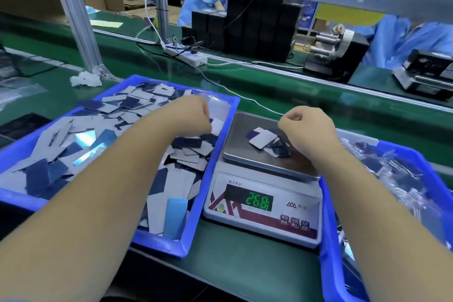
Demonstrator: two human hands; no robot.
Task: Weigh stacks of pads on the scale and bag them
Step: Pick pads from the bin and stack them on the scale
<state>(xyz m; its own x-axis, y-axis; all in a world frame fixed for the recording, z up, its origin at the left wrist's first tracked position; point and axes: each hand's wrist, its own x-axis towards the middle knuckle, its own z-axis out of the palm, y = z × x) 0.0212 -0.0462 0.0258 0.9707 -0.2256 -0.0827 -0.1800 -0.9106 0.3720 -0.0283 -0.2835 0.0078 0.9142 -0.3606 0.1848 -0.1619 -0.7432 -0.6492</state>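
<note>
The small heap of pads (268,142) lay on the scale (263,179) just under the curled right hand (307,127), its long side slanting toward the left hand (193,115), which pinched pads over the blue bin (157,240).

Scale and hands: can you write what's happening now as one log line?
step: weighing | scale: small pile of pads on pan | left hand: over left bin | right hand: curled above pads
</note>
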